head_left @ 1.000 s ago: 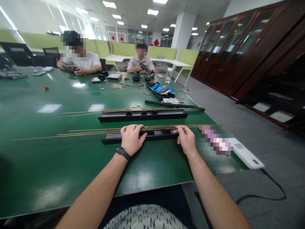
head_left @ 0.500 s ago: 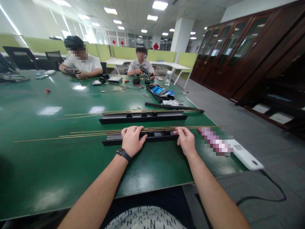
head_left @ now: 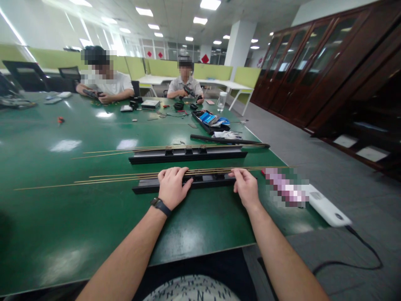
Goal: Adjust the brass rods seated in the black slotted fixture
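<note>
A long black rail (head_left: 216,184) with a channel lies across the table in front of me. Several thin brass-coloured rods (head_left: 112,176) run along it and stick out past both ends. My left hand (head_left: 173,186) is closed over the rail's left part, its fingers curled across rods and rail, thumb on the near side. At the right part, my right hand (head_left: 246,187) pinches at the rods between thumb and forefinger; how many it grips is hidden. Behind lies a second black rail (head_left: 188,157) with more thin rods (head_left: 103,154) along it.
A black tube (head_left: 228,141) and a glove (head_left: 226,135) lie beyond the rails, near an open toolbox (head_left: 203,121). To the right are a white power bank (head_left: 327,207) with a cable and a blurred pink object (head_left: 285,187). Two people (head_left: 184,85) sit across the green table (head_left: 78,225).
Both hands hold nearly the same places on the rail and rods. The whole view has shifted very slightly.
</note>
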### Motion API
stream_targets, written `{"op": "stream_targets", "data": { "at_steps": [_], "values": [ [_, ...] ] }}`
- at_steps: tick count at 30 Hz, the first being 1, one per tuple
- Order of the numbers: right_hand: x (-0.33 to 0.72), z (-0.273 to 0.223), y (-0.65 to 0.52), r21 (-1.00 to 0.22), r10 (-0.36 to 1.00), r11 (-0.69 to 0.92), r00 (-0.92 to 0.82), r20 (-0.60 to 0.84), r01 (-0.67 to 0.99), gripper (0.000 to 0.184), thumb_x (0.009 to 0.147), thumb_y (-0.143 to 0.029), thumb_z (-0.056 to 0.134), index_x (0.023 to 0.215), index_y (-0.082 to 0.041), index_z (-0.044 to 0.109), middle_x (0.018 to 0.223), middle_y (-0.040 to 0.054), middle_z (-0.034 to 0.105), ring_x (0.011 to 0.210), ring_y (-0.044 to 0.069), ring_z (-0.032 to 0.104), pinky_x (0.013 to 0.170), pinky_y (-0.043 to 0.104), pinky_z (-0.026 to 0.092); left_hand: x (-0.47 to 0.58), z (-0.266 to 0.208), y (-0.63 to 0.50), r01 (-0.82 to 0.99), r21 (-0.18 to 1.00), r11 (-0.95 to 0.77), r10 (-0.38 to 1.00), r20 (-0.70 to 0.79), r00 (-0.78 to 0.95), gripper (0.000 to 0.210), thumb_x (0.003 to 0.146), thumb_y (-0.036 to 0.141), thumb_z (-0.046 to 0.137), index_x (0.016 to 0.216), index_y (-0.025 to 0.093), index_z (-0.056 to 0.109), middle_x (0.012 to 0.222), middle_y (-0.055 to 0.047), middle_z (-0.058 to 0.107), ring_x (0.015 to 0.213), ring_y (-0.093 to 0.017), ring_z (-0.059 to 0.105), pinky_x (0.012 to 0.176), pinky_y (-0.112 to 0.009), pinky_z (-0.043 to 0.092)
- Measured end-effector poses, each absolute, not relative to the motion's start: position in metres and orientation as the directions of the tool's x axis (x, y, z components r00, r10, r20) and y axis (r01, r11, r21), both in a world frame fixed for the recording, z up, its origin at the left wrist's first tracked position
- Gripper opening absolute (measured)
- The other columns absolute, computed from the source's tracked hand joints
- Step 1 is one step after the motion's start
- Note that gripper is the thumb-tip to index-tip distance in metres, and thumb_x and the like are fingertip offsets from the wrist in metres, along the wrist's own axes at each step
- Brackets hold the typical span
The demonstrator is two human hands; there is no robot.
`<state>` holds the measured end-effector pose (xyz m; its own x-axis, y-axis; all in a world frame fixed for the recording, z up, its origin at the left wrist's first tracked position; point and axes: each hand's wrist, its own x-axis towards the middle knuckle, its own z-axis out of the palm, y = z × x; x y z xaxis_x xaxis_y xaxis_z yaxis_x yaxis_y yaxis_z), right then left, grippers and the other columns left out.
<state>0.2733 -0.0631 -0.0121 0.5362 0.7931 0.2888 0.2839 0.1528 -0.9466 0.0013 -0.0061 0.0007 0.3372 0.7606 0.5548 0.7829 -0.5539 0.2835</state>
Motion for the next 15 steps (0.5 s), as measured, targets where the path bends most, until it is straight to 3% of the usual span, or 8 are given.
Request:
{"op": "stream_targets", "data": {
  "at_steps": [15],
  "values": [
    [0.2728, -0.0115, -0.0635, -0.954, 0.807, 0.169, 0.521, 0.279, 0.248, 0.041, 0.091, -0.058, 0.065, 0.099, -0.018, 0.070, 0.094, 0.0082, 0.078, 0.036, 0.006, 0.050, 0.034, 0.022, 0.037, 0.0015, 0.0014, -0.0075, 0.784, 0.295, -0.546, 0.772, 0.540, 0.335, 0.031, 0.095, 0.043, 0.062, 0.122, 0.027, 0.066, 0.118, -0.009, 0.072, 0.115, -0.029, 0.063, 0.103, -0.049, 0.032]
  ]
}}
